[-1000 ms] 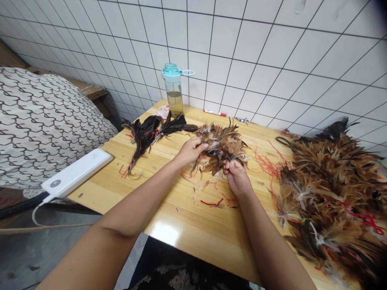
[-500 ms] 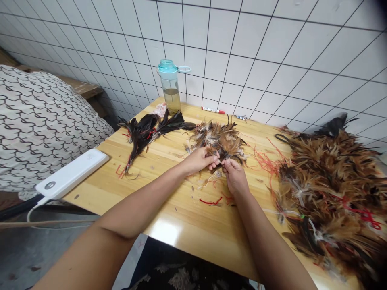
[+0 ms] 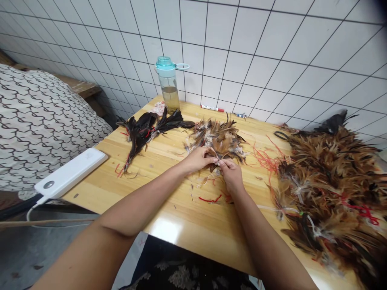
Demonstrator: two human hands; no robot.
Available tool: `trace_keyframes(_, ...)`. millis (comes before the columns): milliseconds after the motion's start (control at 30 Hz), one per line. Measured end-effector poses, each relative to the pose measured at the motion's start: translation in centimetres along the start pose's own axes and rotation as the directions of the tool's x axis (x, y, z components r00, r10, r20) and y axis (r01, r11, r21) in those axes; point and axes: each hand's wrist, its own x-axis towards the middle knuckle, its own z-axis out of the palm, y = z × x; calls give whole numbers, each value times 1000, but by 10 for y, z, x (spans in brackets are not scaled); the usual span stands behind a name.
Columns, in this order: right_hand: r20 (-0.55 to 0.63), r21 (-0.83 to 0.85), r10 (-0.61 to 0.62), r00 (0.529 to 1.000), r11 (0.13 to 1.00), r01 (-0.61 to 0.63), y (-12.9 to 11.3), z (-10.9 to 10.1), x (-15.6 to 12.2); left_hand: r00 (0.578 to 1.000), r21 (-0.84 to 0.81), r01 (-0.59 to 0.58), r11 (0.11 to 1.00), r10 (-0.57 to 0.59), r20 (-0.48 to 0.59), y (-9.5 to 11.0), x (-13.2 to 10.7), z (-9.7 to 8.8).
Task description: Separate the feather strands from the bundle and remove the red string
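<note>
A small heap of brown feathers (image 3: pixel 222 139) lies in the middle of the wooden table (image 3: pixel 187 213). My left hand (image 3: pixel 198 159) and my right hand (image 3: pixel 231 175) meet at the heap's near edge. Both pinch feathers there, fingertips almost touching. What exactly sits between the fingers is too small to make out. Red string scraps (image 3: pixel 210 199) lie just in front of my right hand.
A big pile of brown feathers (image 3: pixel 332 189) fills the table's right side. A bunch of black feathers (image 3: pixel 146 129) lies at the left, a water bottle (image 3: pixel 167 84) and a red-capped marker (image 3: pixel 213 108) by the tiled wall. A white power bank (image 3: pixel 71 172) sits at the left edge.
My two hands have drawn together at the near edge of the brown heap; a second ago they were apart on either side of it. The view has shifted slightly.
</note>
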Motion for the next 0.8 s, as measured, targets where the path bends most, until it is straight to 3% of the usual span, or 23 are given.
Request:
trace_keyframes(233,73,-17,61,995,998,-60,-5,1,1,996,265,-63,962,76,-37,-1,0,-3)
trace_keyframes(400,136,-115,34,990,993,-19,-4,0,2,991,450,-110,886,133,-20,0,-2,-3)
trace_keyframes(533,152,-177,-5,988,984,32,-7,0,0,990,314,-128,941,142,-20,-4,-1,-1)
trace_keyframes(633,149,-162,-3,989,986,27,-9,1,0,995,189,-54,980,69,-69,-7,0,0)
trace_keyframes(800,186,-113,-8,983,993,29,-6,1,0,1000,49,23,999,-23,2,-9,-1,3)
